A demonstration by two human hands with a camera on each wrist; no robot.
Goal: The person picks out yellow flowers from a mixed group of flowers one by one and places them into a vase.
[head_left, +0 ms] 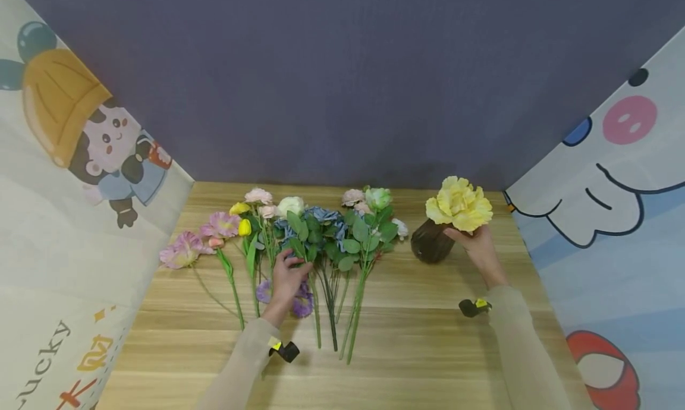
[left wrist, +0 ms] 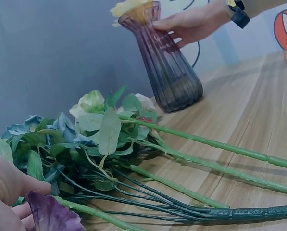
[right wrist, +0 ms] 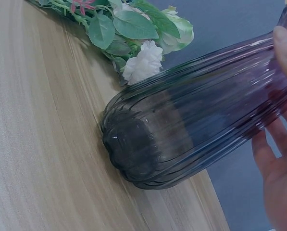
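Observation:
My right hand (head_left: 478,252) grips a ribbed, dark see-through glass vase (left wrist: 169,67) near its neck, thumb on one side and fingers on the other. A large yellow flower (head_left: 459,203) tops the vase, its stem showing faintly through the glass. Over the row of artificial flowers, my left hand (head_left: 289,279) hovers with bent, parted fingers among the stems. Close to it are a white rose (head_left: 291,205), blue flowers (head_left: 323,214) and a purple flower (left wrist: 54,214), which partly hides the left fingers in the left wrist view.
Pink-purple flowers (head_left: 184,251) and yellow tulips (head_left: 244,227) lie on the left of the wooden table (head_left: 407,350). A pale green rose (head_left: 378,198) and a small white flower (right wrist: 144,62) lie nearest the vase. A dark wall (head_left: 342,89) rises behind; printed panels flank both sides.

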